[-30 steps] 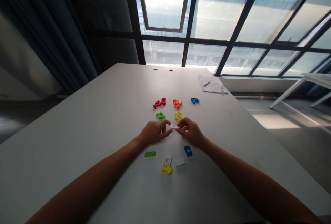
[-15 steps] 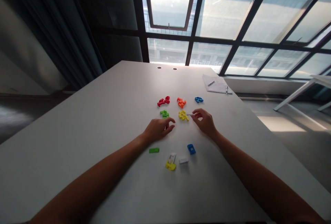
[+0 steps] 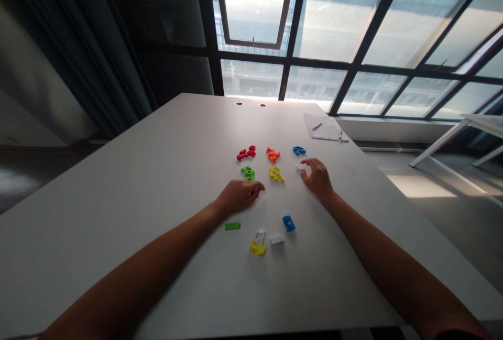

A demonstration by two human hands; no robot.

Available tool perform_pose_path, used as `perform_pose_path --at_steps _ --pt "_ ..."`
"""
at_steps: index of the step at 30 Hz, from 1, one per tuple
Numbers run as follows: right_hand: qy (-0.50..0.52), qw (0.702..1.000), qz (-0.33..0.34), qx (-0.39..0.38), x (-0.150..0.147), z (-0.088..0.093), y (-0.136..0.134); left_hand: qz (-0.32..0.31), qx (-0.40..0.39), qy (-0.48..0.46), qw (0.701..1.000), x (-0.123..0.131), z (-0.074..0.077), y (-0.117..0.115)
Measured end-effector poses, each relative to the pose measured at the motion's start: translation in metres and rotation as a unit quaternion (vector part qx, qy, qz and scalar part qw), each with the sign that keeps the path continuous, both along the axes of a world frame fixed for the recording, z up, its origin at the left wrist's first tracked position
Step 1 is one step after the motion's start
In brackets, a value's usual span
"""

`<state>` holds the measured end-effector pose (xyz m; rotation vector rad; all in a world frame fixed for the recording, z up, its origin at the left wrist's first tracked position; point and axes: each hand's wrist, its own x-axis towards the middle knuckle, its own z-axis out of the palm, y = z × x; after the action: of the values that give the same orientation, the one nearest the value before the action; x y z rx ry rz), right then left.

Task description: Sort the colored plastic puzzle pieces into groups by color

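My right hand [image 3: 317,178] is at the right of the coloured pieces, its thumb and index finger closed about a small white plastic piece [image 3: 299,167]. The fingers partly hide that piece. My left hand [image 3: 240,194] rests low over the table, fingers curled together, with nothing visible in them. Just beyond it lies a group of green pieces [image 3: 248,173]. Between the two hands sits a cluster of yellow pieces [image 3: 276,174]. Behind are red pieces [image 3: 246,153], orange pieces [image 3: 273,155] and blue pieces [image 3: 299,150].
Nearer me on the white table [image 3: 176,172] lie a green block [image 3: 232,226], a yellow-and-white assembly [image 3: 258,248], a white block [image 3: 277,241] and a blue block [image 3: 288,223]. Papers [image 3: 324,128] with pens lie at the far right, by the windows.
My right hand has moved right and slightly away from me with white plastic, leaving the yellow cluster. My left fingers have drawn together, the hand staying about in place.
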<state>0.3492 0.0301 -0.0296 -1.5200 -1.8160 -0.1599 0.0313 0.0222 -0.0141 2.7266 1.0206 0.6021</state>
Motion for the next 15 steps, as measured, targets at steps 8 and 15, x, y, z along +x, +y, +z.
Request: perform_pose_path --at_steps 8,15 --pt "-0.012 0.859 0.463 -0.220 -0.076 0.052 -0.061 -0.010 0.002 0.003 1.000 0.000 0.001 0.000" --pt "-0.044 0.817 0.526 -0.233 -0.106 0.044 -0.085 -0.018 -0.005 0.006 1.000 0.000 0.002 0.001"
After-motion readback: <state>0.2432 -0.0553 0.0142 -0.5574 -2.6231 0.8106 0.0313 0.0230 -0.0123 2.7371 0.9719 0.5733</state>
